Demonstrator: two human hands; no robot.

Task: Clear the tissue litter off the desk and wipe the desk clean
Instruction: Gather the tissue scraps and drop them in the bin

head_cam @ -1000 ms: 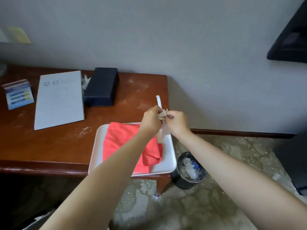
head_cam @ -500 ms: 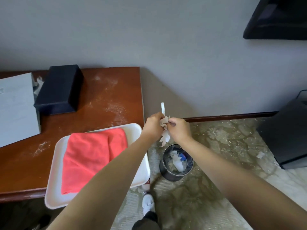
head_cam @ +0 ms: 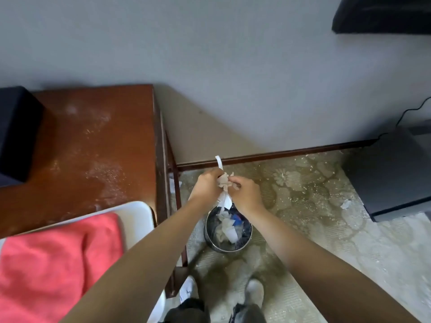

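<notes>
My left hand [head_cam: 206, 184] and my right hand [head_cam: 246, 193] together grip a crumpled bundle of tissue scraps [head_cam: 224, 181], with white strips sticking up and hanging down. They hold it right of the desk, above a small round dark bin [head_cam: 211, 238] on the floor that holds tissue and other litter. The brown wooden desk [head_cam: 93, 136] at the left carries pale dust and crumbs. A red cloth [head_cam: 53, 262] lies on a white tray [head_cam: 137, 217] at the desk's front corner.
A dark box [head_cam: 16, 131] stands at the desk's back left. A black unit [head_cam: 391, 173] with a cable sits on the patterned carpet at the right, a tissue scrap [head_cam: 345, 203] beside it. My feet [head_cam: 189, 289] stand just before the bin.
My view and both hands have swung right, off the desk. The tissue bundle, first above the tray, is now held over the bin on the floor.
</notes>
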